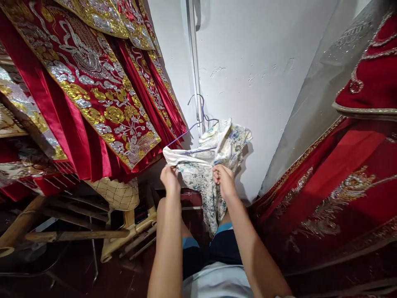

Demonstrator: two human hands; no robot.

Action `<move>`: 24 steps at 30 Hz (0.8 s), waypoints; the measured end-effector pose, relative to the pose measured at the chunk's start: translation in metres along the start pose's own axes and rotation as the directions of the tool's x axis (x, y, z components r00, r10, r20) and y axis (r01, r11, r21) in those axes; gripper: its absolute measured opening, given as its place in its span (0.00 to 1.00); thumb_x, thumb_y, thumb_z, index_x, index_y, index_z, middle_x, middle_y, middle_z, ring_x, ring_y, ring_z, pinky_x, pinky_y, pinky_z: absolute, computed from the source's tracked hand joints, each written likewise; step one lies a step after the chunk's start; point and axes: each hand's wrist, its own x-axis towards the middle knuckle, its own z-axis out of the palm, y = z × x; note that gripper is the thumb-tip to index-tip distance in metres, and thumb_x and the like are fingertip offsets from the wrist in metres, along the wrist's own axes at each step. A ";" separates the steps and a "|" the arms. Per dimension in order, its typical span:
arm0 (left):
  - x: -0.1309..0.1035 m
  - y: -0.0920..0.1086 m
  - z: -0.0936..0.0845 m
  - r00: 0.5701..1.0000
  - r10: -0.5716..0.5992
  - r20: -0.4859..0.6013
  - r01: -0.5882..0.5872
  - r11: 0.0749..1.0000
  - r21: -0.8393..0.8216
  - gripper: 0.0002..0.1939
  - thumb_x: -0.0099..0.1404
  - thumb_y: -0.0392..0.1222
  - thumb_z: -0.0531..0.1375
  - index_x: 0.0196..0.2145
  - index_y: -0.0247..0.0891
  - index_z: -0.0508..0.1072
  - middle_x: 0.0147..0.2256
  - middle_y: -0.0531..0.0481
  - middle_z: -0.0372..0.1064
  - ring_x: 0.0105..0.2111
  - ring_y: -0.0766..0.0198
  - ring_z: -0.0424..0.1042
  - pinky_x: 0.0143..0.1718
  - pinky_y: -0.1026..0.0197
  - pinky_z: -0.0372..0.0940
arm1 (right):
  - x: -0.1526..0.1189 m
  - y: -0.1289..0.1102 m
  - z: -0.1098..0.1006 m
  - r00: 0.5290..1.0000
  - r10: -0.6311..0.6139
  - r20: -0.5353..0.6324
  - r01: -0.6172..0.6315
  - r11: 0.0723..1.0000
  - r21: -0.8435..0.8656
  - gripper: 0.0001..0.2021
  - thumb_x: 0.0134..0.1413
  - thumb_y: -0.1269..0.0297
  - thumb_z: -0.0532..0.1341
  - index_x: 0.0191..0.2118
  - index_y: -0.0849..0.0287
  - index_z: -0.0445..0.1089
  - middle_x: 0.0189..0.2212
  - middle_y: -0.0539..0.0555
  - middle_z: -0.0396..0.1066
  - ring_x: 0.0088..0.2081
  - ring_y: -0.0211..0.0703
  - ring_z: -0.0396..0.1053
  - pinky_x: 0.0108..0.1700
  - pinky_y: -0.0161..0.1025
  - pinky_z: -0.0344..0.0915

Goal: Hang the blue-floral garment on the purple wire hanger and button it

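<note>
A white blouse-like garment with a blue floral print (198, 174) hangs in front of me, its lower part drooping toward my knees. Inside its neckline sits a purple hanger (186, 132), whose dark hook rises by a metal strip on the wall. My left hand (170, 178) is closed on the garment's edge at the left, below the hanger's end. Around the middle of the garment, my right hand (223, 179) pinches the cloth just under the white band. Part of the hanger is hidden inside the fabric.
Red costumes with gold and silver embroidery (105, 95) hang at the left. Below them stands a bamboo frame (77, 236). More red beaded garments (335, 190), partly under a clear cover, fill the right. A white wall (248, 62) with scuffs is ahead.
</note>
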 end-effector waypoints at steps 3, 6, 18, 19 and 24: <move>-0.029 -0.034 0.003 0.998 0.012 0.064 -0.019 0.993 0.121 0.08 0.60 0.40 0.60 0.25 0.37 0.69 0.24 0.53 0.67 0.29 0.64 0.69 0.36 0.63 0.63 | -0.001 -0.004 -0.033 0.987 -0.017 -0.161 0.037 0.992 0.123 0.10 0.40 0.59 0.64 0.22 0.58 0.64 0.15 0.43 0.55 0.16 0.29 0.50 0.17 0.31 0.44; -0.041 -0.039 0.006 0.968 0.042 0.249 -0.156 0.875 0.458 0.09 0.63 0.43 0.57 0.28 0.36 0.72 0.28 0.50 0.71 0.31 0.62 0.69 0.37 0.62 0.62 | 0.001 -0.011 -0.061 0.970 -0.052 -0.238 0.081 0.990 0.114 0.10 0.41 0.60 0.64 0.22 0.58 0.63 0.16 0.43 0.54 0.16 0.29 0.49 0.17 0.30 0.45; -0.079 0.006 0.030 0.797 0.029 0.604 -0.197 0.957 0.214 0.13 0.65 0.51 0.60 0.32 0.38 0.74 0.31 0.50 0.69 0.34 0.63 0.67 0.40 0.63 0.62 | -0.008 0.010 -0.083 0.927 -0.312 -0.208 0.210 0.891 -0.402 0.18 0.52 0.50 0.63 0.22 0.54 0.61 0.17 0.46 0.55 0.22 0.38 0.57 0.25 0.36 0.55; -0.085 0.007 0.036 0.785 0.038 0.619 -0.203 0.959 0.198 0.13 0.65 0.51 0.61 0.32 0.38 0.74 0.31 0.50 0.69 0.33 0.63 0.67 0.40 0.63 0.62 | -0.008 0.009 -0.078 0.952 -0.282 -0.121 0.215 0.893 -0.395 0.17 0.53 0.47 0.63 0.25 0.55 0.65 0.20 0.48 0.61 0.26 0.40 0.62 0.28 0.37 0.59; -0.093 0.011 0.049 0.739 0.147 0.658 -0.344 0.921 0.181 0.12 0.66 0.50 0.61 0.34 0.38 0.76 0.37 0.45 0.70 0.41 0.59 0.69 0.46 0.59 0.63 | -0.012 -0.004 -0.038 0.875 0.213 0.434 -0.102 0.959 -0.265 0.24 0.55 0.39 0.59 0.44 0.55 0.73 0.37 0.56 0.75 0.43 0.51 0.72 0.44 0.44 0.67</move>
